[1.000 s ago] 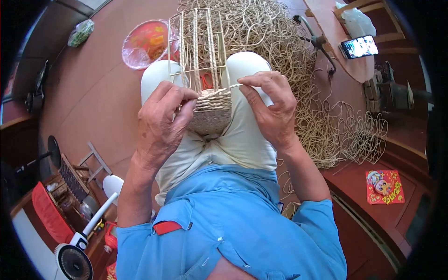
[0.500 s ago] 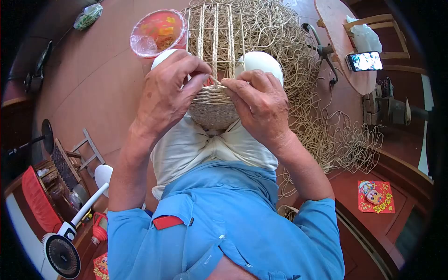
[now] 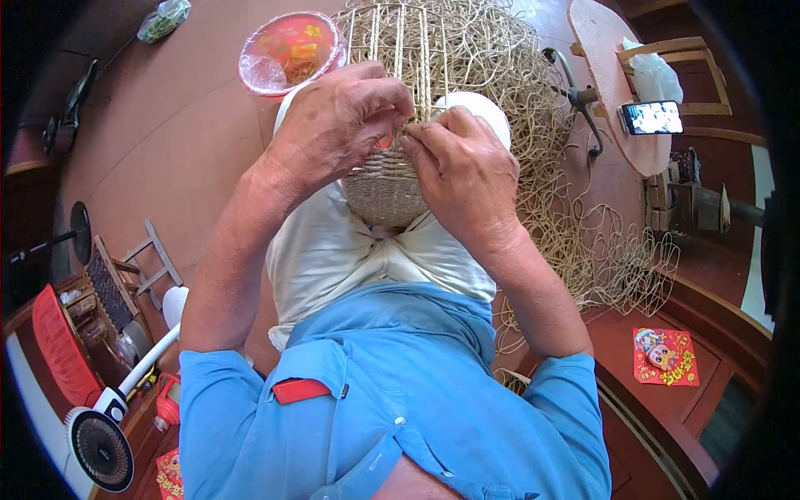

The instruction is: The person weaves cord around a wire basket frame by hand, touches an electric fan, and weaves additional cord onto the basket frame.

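A half-woven basket (image 3: 386, 196) rests between my thighs, its lower body brown and tightly woven, with a band of paler strands near the rim. Tall upright stakes of twisted cord (image 3: 399, 42) rise from it on a thin frame. At the left side of the rim my left hand (image 3: 337, 121) is closed, fingertips pinched near the stakes. My right hand (image 3: 462, 162) is closed at the right of the rim, thumb and forefinger pressed together. Whatever strand lies between the fingertips is too small to make out. Something red shows inside the basket.
A large heap of loose cord (image 3: 533, 133) covers the floor ahead and to the right. A plastic-lined red tub (image 3: 287, 54) stands ahead left. A phone (image 3: 652, 117) sits by a round-ended tabletop (image 3: 612, 42). At lower left is a fan (image 3: 100, 448).
Both hands have come together at the basket rim; the strand stretched between them a second ago is no longer visible. My left hand has risen slightly. The view has shifted, moving the basket rightward.
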Action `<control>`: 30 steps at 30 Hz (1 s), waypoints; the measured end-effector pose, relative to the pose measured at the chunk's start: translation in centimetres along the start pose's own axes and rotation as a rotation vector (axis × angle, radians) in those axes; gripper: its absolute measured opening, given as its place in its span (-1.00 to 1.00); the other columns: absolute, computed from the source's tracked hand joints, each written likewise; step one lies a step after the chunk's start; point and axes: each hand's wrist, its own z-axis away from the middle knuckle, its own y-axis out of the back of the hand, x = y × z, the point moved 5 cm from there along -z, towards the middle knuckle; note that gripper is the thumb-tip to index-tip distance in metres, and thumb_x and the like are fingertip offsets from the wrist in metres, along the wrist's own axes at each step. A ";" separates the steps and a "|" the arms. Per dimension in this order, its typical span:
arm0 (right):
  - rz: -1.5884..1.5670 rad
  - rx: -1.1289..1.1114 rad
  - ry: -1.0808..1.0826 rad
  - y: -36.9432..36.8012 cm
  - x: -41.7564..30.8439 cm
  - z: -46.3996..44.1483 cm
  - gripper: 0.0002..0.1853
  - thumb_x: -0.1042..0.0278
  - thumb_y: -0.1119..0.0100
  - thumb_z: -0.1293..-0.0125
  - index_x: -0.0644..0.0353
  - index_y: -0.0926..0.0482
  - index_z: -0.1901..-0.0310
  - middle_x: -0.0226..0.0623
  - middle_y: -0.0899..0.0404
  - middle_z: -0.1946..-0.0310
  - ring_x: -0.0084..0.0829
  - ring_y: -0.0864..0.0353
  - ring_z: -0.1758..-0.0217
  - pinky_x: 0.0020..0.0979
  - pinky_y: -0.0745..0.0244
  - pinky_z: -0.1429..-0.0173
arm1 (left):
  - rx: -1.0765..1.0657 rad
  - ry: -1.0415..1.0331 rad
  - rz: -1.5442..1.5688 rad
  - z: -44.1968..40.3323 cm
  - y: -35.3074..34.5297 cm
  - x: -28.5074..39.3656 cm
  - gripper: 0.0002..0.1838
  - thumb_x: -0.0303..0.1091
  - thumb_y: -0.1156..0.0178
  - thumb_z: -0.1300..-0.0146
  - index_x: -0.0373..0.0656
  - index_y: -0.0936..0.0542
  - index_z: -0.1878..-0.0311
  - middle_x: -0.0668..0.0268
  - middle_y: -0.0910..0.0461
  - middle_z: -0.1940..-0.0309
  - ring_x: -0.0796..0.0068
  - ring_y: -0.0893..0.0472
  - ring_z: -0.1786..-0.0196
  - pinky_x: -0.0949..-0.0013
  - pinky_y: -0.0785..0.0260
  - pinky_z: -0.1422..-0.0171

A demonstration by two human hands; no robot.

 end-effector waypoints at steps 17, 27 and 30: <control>0.054 -0.164 -0.133 -0.7 0.0 -0.8 -0.74 0.13 -0.35 -0.54 0.13 -0.88 0.13 -0.18 -0.73 0.25 -0.08 -0.81 0.15 -0.08 -0.70 0.00 | 0.315 0.376 0.415 3.9 0.6 -2.8 -0.81 -0.40 -0.33 -0.54 -0.25 -0.82 -0.06 0.36 -0.74 0.18 0.62 -0.67 0.15 0.43 -0.56 -0.02; 0.007 -0.270 -0.133 -0.4 0.2 -1.7 -0.74 0.21 -0.24 -0.47 0.16 -0.84 0.24 -0.08 -0.75 0.25 0.03 -0.82 0.11 0.07 -0.70 -0.08 | 0.327 0.310 0.299 5.1 0.2 -1.4 -0.84 -0.44 -0.33 -0.49 -0.22 -0.81 -0.03 0.25 -0.77 0.13 0.37 -0.76 0.11 0.27 -0.61 -0.07; 0.006 -0.314 -0.137 -0.4 0.1 -1.9 -0.73 0.21 -0.23 -0.48 0.16 -0.85 0.22 -0.07 -0.77 0.23 0.03 -0.82 0.09 0.06 -0.70 -0.11 | 0.277 0.257 0.032 4.7 0.5 0.1 -0.85 -0.43 -0.35 -0.44 -0.17 -0.80 0.00 0.17 -0.75 0.15 0.15 -0.77 0.05 0.14 -0.62 -0.12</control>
